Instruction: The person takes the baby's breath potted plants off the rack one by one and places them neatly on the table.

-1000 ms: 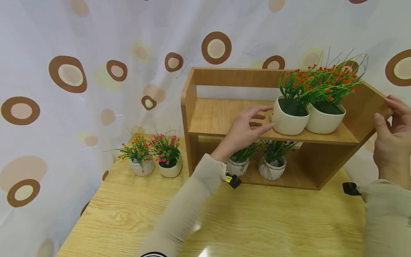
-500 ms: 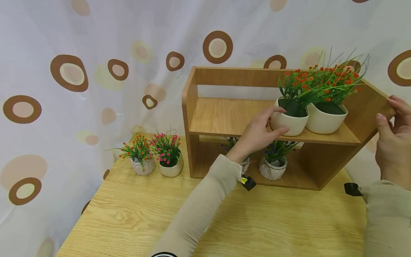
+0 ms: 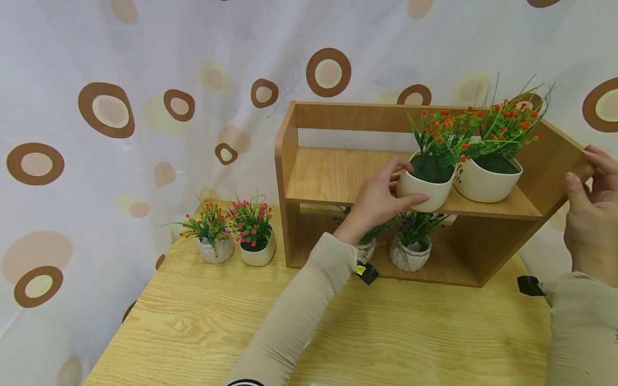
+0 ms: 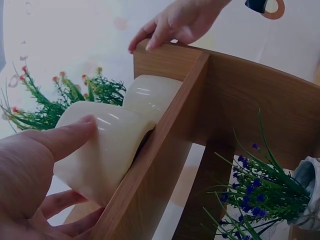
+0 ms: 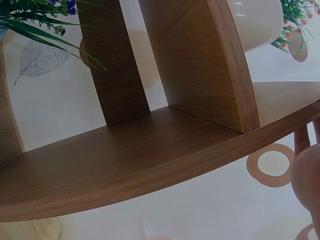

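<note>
My left hand [image 3: 374,198] grips a white potted plant with red flowers [image 3: 427,194] on the upper board of the wooden shelf [image 3: 338,169]. Its thumb presses the front of the pot and its fingers go round the far left side. In the left wrist view the pot [image 4: 102,150] leans, with a dark gap under part of its base. A matching white pot with red flowers [image 3: 492,185], with dark lettering on its side, stands just to the right. My right hand [image 3: 594,209] holds the front edge of the shelf's right side panel [image 5: 125,185], thumb in front.
Two pots with blue flowers, one of them the grey-white pot [image 3: 410,254], stand on the lower board; my left arm partly hides the other. Left of the shelf, an orange-flowered pot [image 3: 215,250] and a pink-flowered pot [image 3: 258,253] stand on the wooden table [image 3: 193,321]. A patterned curtain hangs behind.
My left hand has reached right, taken hold of the left red-flowered pot and drawn it left and forward, apart from its neighbour. The right hand keeps its place.
</note>
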`<state>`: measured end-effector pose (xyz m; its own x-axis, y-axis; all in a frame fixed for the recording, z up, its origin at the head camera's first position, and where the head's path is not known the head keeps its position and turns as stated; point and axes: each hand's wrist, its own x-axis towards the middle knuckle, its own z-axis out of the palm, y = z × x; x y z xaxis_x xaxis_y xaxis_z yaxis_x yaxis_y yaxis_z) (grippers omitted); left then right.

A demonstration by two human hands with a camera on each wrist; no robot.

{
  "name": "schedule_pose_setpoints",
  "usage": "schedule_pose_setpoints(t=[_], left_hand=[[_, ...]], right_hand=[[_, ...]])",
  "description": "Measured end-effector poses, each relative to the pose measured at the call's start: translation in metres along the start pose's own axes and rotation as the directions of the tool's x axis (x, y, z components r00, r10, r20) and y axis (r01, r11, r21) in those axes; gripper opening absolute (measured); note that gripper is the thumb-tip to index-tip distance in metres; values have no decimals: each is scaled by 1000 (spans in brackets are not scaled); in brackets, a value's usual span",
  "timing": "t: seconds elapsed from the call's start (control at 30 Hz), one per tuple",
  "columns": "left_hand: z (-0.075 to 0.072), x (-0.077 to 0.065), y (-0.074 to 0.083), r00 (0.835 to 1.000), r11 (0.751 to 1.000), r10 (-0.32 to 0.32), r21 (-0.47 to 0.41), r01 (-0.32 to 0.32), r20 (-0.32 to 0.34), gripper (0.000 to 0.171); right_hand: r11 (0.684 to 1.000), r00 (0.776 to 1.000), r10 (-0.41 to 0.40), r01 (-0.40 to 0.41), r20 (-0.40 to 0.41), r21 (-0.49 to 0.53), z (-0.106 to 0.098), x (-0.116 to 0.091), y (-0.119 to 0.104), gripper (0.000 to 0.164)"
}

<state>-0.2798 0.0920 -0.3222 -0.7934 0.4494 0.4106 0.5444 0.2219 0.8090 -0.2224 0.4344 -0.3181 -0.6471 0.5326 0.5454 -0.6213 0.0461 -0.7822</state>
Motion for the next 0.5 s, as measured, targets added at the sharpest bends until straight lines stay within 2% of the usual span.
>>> schedule_pose_setpoints(t=[0.3,0.5], left_hand=[[-9,-6,-6,1000,996,-18,-82,20,25,50],[-15,-13,-9,1000,992,-8,-122,12,30,49]], right_hand=[[1000,1000,3,-3,4,17,2,0,1,45],[999,1000,-19,20,-6,30,2,0,3,46]])
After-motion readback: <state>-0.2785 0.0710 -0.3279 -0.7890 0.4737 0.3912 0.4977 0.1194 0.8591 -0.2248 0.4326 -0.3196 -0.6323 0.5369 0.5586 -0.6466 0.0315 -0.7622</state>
